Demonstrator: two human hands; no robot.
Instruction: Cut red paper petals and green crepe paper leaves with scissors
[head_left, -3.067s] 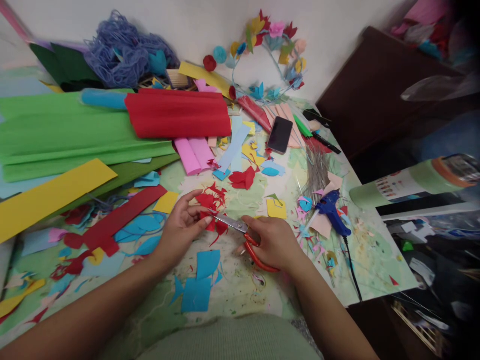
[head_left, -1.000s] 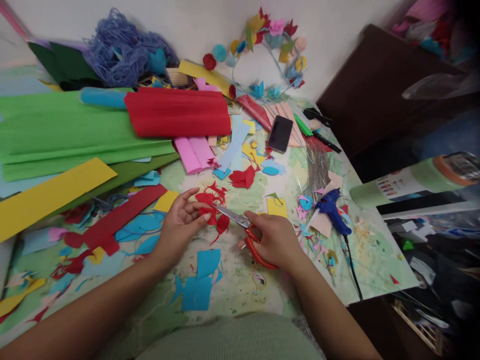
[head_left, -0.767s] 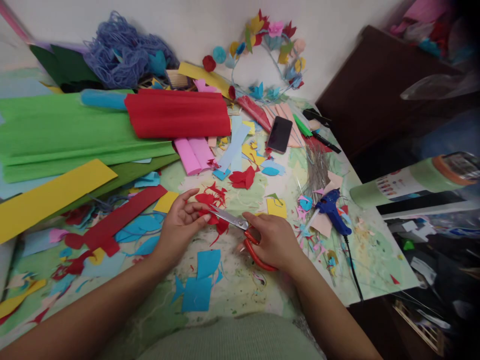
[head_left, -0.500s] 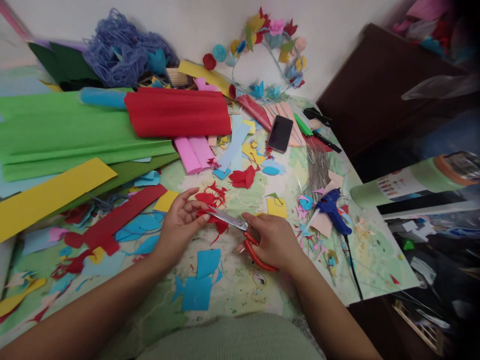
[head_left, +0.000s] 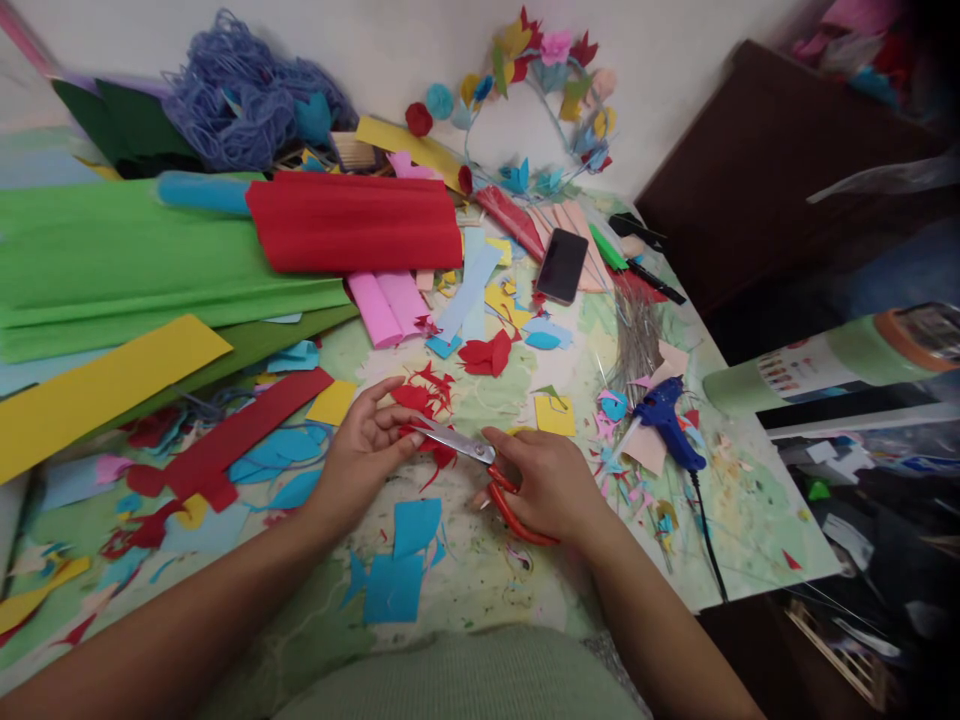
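Note:
My right hand [head_left: 547, 480] is wrapped round the red handles of the scissors [head_left: 465, 446], whose blades point left and look nearly closed. Their tip reaches the fingertips of my left hand [head_left: 367, 435], which pinches a small piece of red paper between thumb and finger; its outline is partly hidden. Just behind the blades lie red paper scraps [head_left: 427, 390] on the table. Nearer my body are blue paper squares [head_left: 394, 587]. A red petal cluster [head_left: 486, 353] rests beyond the hands, and a yellow square [head_left: 555, 414] lies beyond the scissors.
A blue glue gun [head_left: 667, 420] with a black cord lies right of my right hand, near wires [head_left: 634, 330]. Farther back are a phone [head_left: 562, 265], red crepe paper [head_left: 356, 225] and a flower wreath [head_left: 555, 75]. A green bottle [head_left: 817, 360] juts in at the right.
Both hands and the scissors hold almost the same place. The view has shifted very slightly; nothing has been taken hold of or let go.

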